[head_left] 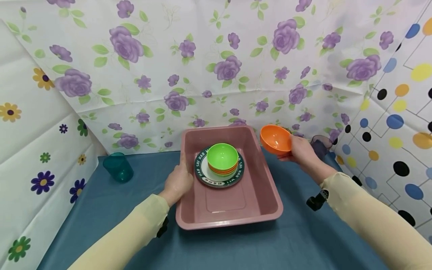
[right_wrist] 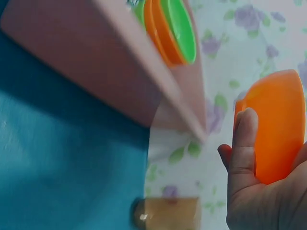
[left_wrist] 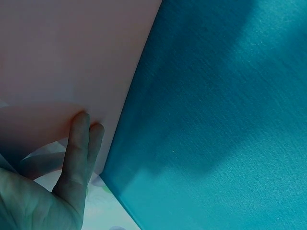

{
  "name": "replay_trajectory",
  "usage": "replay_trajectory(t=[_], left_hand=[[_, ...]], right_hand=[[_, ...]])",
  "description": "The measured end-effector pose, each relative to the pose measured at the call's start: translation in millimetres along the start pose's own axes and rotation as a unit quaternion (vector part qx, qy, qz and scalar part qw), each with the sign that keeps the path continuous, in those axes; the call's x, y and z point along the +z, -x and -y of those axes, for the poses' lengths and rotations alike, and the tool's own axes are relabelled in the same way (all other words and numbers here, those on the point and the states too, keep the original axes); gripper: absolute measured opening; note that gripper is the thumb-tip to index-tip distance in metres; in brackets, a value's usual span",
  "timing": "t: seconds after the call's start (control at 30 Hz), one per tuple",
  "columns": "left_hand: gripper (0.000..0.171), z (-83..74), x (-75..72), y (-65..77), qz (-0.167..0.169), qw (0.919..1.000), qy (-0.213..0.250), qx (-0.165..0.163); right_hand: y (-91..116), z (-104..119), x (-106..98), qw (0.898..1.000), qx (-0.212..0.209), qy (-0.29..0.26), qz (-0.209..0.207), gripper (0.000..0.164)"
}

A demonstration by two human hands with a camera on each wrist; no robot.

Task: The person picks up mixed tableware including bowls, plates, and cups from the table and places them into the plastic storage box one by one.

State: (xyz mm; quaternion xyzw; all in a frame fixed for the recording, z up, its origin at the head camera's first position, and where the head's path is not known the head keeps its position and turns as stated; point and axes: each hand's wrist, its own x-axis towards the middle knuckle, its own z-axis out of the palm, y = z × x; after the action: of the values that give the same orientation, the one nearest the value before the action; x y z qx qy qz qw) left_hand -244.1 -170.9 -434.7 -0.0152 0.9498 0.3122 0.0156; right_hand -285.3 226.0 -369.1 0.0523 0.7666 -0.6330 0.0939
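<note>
My right hand [head_left: 302, 150] holds an orange bowl [head_left: 274, 139] by its side, raised off to the right of the pink tub [head_left: 270, 187]. In the right wrist view, the thumb lies along the bowl's outside, near its base. My left hand [head_left: 177, 183] grips the tub's left rim, with two fingers [left_wrist: 79, 143] pressed against the outer wall in the left wrist view. Inside the tub, a dark-rimmed plate [head_left: 206, 179] bears a stack of bowls, a green bowl [head_left: 222, 156] on top and orange and green rims below.
A teal cup [head_left: 118, 167] tilts near the back left corner of the blue-covered table [head_left: 148, 232]. Behind my right hand is a dark see-through cup [head_left: 321, 144]. Patterned sheets [head_left: 202, 75] wall in the back and both sides.
</note>
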Motion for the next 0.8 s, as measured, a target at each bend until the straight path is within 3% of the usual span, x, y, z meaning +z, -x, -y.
replay_trajectory(t=[0.33, 0.8], left_hand=[[0.087, 0.3, -1.1, 1.8, 0.0, 0.9999, -0.011, 0.004], [0.088, 2.4, -1.6, 0.8, 0.002, 1.0, -0.002, 0.008]], right_hand=[[10.3, 24.8, 44.9, 0.997, -0.045, 0.035, 0.06, 0.059], [13.1, 38.1, 100.9, 0.992, -0.037, 0.054, 0.104, 0.055]])
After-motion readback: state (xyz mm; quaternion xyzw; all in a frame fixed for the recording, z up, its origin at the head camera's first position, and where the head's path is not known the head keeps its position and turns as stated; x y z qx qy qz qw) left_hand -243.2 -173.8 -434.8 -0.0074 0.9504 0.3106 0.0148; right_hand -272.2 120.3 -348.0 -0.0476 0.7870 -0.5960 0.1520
